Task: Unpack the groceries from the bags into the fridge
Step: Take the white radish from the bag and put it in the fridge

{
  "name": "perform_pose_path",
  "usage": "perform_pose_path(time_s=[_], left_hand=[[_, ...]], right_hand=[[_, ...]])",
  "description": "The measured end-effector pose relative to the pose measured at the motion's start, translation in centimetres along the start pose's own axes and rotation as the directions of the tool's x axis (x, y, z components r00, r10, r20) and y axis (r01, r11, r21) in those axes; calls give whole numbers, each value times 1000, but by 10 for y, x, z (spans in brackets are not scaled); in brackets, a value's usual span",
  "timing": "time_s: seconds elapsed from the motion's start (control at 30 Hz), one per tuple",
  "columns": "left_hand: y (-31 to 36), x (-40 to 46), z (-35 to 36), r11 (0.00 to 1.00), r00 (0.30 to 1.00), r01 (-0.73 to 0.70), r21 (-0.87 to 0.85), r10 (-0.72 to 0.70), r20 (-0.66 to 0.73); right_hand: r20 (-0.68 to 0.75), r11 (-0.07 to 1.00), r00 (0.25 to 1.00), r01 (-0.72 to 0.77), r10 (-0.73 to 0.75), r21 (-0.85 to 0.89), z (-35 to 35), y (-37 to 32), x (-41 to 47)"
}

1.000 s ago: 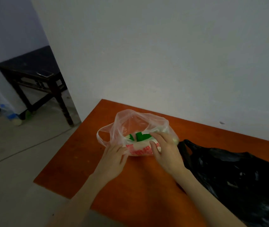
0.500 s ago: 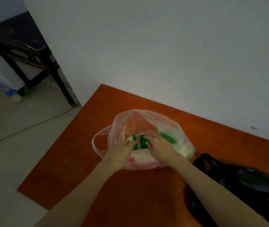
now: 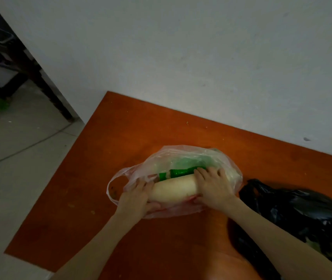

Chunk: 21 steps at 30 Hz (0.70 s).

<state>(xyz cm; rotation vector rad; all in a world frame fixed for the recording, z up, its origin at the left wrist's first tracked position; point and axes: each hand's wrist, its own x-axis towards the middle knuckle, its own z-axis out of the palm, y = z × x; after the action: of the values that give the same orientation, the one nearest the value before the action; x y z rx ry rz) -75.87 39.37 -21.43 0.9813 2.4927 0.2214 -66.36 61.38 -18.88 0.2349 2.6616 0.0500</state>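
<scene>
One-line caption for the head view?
Both hands, left hand and right hand, grip a pale white radish inside a clear plastic bag.

- Dim, flat light all round me; the white wall (image 3: pixel 201 57) reads grey.
- My forearms throw a soft shadow on the orange table (image 3: pixel 104 178).
- The black bag (image 3: pixel 302 219) loses detail.
- Edges bend and soften.

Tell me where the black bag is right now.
In the head view, the black bag lies at the right on the orange table, just right of the clear bag near the right hand.
</scene>
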Motion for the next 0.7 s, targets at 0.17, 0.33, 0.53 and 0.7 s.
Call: perform_pose_path(time_s=[0.17, 0.33, 0.53, 0.7], left_hand=[[9, 5, 14, 996, 996, 91, -13, -91, -16], [2, 11, 8, 998, 997, 67, 6, -67, -46], [-4, 12, -2, 995, 989, 82, -48, -75, 129], [1, 5, 0, 987, 991, 125, -100, -120, 58]], right_hand=[[-177, 962, 956, 253, -233, 99, -4, -32, 8], [-31, 960, 978, 210, -208, 185, -3, -31, 18], [54, 994, 998, 33, -39, 100, 3, -1, 15], [78, 997, 996, 27, -32, 72, -2, -4, 21]])
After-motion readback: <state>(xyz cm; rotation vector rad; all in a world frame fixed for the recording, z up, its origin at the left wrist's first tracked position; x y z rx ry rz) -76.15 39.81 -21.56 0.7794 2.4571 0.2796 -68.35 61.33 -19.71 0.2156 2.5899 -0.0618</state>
